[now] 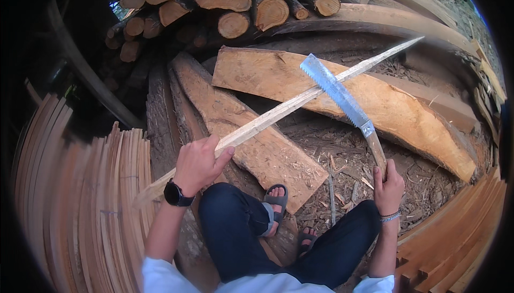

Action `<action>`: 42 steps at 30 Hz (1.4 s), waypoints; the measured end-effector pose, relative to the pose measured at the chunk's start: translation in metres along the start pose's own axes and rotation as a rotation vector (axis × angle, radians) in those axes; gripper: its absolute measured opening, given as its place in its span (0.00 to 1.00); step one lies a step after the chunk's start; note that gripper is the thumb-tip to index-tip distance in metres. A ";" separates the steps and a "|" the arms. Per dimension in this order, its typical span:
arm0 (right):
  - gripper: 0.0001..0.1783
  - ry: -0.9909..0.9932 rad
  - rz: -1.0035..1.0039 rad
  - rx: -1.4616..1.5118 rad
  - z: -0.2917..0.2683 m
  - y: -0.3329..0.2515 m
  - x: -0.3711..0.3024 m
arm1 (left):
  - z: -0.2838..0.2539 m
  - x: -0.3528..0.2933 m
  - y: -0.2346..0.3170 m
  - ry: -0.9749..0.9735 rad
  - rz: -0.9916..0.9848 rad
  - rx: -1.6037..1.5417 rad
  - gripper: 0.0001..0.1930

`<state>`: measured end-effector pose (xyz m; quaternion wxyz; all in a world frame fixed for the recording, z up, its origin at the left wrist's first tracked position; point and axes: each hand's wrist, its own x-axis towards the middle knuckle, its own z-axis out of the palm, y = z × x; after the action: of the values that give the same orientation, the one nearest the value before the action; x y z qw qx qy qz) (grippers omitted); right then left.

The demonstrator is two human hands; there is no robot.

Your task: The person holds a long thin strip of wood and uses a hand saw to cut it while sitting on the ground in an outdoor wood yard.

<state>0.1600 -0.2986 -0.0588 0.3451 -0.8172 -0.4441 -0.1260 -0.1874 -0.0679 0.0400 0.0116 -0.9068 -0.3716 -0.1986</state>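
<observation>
My left hand (201,162) is closed around a long pale wooden stick (278,112), which slants from beside my left wrist up to a pointed tip at the far right. A curved hand saw (337,90) is in my right hand (389,188), its wooden handle (376,151) gripped low down. The grey toothed blade crosses the stick in the picture, in front of it; whether they touch I cannot tell. Beneath both lies a thick wooden slab (404,108) with rough edges. Another slab (289,164) reaches down to my left foot.
Cut logs (270,10) are stacked at the back. Upright bundles of thin wooden strips (107,196) stand at the left, and sawn boards (455,239) lie at the lower right. Chips and bark litter the ground (353,178) between my knees and the slabs.
</observation>
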 end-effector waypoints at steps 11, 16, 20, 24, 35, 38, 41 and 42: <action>0.14 -0.033 -0.068 -0.013 -0.034 -0.012 0.030 | 0.000 0.023 0.008 0.032 0.032 -0.064 0.26; 0.14 -0.104 -0.077 -0.154 -0.047 -0.014 0.029 | 0.008 0.017 0.001 0.019 0.020 -0.021 0.27; 0.14 -0.230 -0.001 -0.199 -0.007 -0.008 0.024 | 0.039 0.030 -0.018 -0.042 -0.018 0.003 0.28; 0.28 -0.106 -0.089 -0.025 0.046 -0.006 0.018 | 0.078 0.047 -0.036 -0.108 -0.026 -0.038 0.29; 0.31 -0.393 -0.114 -0.150 0.092 -0.047 0.009 | 0.136 0.047 -0.071 -0.229 -0.064 -0.062 0.28; 0.29 -0.274 0.028 -0.107 0.100 -0.035 0.028 | 0.134 0.051 -0.069 -0.217 -0.083 -0.097 0.28; 0.27 -0.286 -0.049 -0.116 0.122 -0.036 0.021 | 0.145 0.046 -0.077 -0.199 -0.110 -0.095 0.28; 0.26 -0.311 -0.039 -0.106 0.125 -0.033 0.025 | 0.146 0.042 -0.085 -0.194 -0.120 -0.089 0.28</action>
<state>0.1350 -0.1854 -0.1224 0.2259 -0.8352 -0.5006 -0.0278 -0.1670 0.0465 -0.0897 -0.0767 -0.8975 -0.4153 -0.1268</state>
